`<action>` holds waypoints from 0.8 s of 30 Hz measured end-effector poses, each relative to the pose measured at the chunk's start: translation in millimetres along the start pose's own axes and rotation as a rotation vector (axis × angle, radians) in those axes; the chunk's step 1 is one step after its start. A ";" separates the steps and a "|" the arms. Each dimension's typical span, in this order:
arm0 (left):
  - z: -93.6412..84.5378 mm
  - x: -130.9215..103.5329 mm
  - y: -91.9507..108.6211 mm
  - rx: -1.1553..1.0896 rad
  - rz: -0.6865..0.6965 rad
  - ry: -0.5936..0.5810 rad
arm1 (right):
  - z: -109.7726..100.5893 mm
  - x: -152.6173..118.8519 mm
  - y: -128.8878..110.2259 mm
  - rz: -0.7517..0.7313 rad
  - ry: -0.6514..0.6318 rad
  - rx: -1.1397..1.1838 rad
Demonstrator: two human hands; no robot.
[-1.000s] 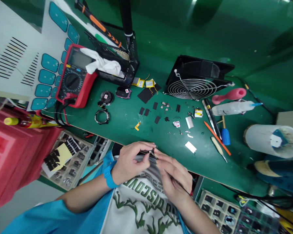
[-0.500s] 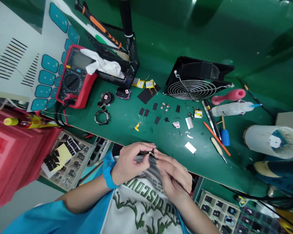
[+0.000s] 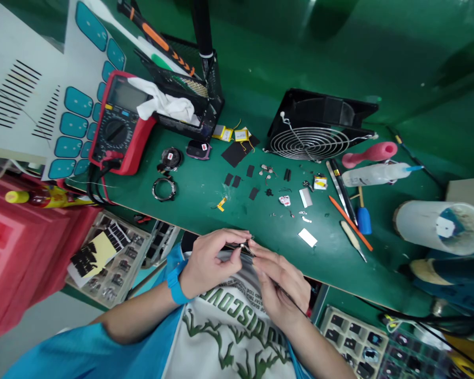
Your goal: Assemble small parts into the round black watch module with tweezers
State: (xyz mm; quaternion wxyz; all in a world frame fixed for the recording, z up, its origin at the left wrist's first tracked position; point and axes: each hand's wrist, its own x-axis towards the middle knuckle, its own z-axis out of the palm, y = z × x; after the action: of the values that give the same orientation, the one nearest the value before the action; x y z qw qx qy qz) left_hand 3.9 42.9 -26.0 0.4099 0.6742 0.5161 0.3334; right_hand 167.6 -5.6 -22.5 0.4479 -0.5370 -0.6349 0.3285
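Both hands meet at the bench's front edge, in front of the printed shirt. My left hand (image 3: 213, 258), with a blue band at its wrist, is closed. Its thumb and fingers pinch a small dark part (image 3: 243, 246) with a gold-coloured spot; the fingers hide most of it. My right hand (image 3: 282, 281) is wrapped round thin dark tweezers (image 3: 289, 297), whose tip end reaches that part. Just beyond the hands, a small yellow flex piece (image 3: 221, 204) and a white rectangular piece (image 3: 308, 237) lie on the green bench (image 3: 197, 210).
A red multimeter (image 3: 118, 126) and black mesh holder (image 3: 217, 100) stand at left. A fan (image 3: 312, 126) sits at the back. Pouch batteries (image 3: 242, 135), a watch ring (image 3: 164, 188), an orange stick (image 3: 351, 223) and a bottle (image 3: 375, 175) lie about. Parts trays (image 3: 355, 337) stand below.
The hands keep nearly the same pose, with only slight finger movement at the small part. The view has shifted very slightly; nothing on the bench has moved.
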 end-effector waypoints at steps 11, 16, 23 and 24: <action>1.7 -2.1 -2.4 -0.022 0.009 -0.008 | 1.3 4.2 -0.3 -0.026 0.026 0.052; 2.4 -3.2 -3.3 -0.023 0.003 -0.006 | 0.7 5.4 0.3 -0.009 0.042 0.118; 1.5 -1.7 -3.0 -0.001 0.003 -0.002 | 2.1 4.6 0.4 -0.003 0.024 0.081; 0.6 -1.1 -2.9 0.010 0.000 -0.008 | 2.5 5.0 1.0 0.007 0.021 0.090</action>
State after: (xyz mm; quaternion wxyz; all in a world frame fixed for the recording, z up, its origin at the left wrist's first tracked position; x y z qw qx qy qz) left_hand 3.0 42.0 -28.9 0.4088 0.6774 0.5161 0.3281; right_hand 165.6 -0.3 -23.3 0.4771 -0.5220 -0.6130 0.3524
